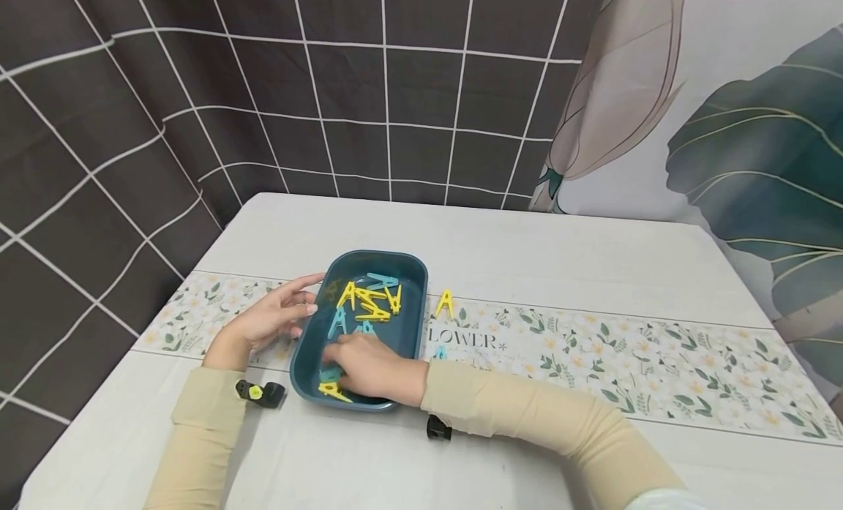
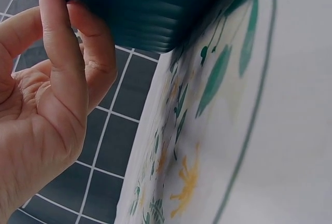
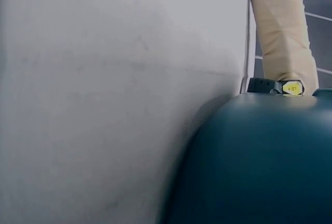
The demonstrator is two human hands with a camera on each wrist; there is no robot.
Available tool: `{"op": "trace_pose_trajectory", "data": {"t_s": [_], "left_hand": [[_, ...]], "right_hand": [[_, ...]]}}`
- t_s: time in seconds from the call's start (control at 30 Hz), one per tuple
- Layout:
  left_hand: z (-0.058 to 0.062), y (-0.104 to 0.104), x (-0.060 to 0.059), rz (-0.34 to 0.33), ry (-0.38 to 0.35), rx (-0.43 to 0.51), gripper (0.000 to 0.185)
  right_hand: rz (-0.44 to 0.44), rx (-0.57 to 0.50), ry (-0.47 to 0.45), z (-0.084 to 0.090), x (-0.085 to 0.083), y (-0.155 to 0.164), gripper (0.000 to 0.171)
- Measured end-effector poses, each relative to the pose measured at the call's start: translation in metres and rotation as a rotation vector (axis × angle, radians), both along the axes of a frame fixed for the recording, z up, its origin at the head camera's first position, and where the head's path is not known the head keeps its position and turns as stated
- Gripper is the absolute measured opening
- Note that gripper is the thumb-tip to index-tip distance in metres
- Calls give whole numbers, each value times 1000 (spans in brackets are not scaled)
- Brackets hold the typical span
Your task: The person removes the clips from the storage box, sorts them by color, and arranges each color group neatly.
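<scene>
A dark teal plastic tray (image 1: 413, 327) stands on the table with several yellow and blue clothespins inside. My left hand (image 1: 273, 320) holds the tray's left side, its thumb at the rim; the left wrist view shows the fingers (image 2: 65, 53) against the outer wall. Inside the near end of the tray is my right hand (image 1: 369, 365), palm down, its fingers bent and blurred. Under its fingertips lie a green-blue clothespin (image 1: 331, 373) and a yellow clothespin (image 1: 334, 391); I cannot tell whether it grips one. The right wrist view shows the tray's outer wall (image 3: 259, 156), not that hand.
Right of the tray, a yellow clothespin (image 1: 445, 303) lies on the table. A blue clothespin (image 1: 440, 353) sits by the right sleeve, partly hidden. A white cloth with a flowered band (image 1: 560, 349) covers the table; a dark gridded curtain (image 1: 342, 85) hangs behind.
</scene>
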State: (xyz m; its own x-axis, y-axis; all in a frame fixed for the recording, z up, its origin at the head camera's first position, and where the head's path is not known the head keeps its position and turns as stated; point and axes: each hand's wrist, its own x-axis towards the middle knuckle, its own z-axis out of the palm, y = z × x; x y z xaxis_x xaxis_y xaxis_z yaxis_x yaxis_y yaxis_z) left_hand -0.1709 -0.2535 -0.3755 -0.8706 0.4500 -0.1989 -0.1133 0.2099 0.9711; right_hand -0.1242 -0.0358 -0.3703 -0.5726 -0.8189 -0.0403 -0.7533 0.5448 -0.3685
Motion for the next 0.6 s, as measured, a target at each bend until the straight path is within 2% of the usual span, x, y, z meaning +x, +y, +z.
{"op": "trace_pose_trajectory", "data": {"t_s": [0.23, 0.37, 0.6], "left_hand": [[0, 0, 1, 2, -6, 2, 66], [-1, -1, 0, -1, 3, 6, 66], [-2, -2, -1, -3, -8, 3, 66]], "right_hand": [[11, -38, -3, 0, 1, 1, 25], [-18, -83, 13, 5, 2, 3, 25], [-58, -175, -35, 14, 5, 7, 22]]}}
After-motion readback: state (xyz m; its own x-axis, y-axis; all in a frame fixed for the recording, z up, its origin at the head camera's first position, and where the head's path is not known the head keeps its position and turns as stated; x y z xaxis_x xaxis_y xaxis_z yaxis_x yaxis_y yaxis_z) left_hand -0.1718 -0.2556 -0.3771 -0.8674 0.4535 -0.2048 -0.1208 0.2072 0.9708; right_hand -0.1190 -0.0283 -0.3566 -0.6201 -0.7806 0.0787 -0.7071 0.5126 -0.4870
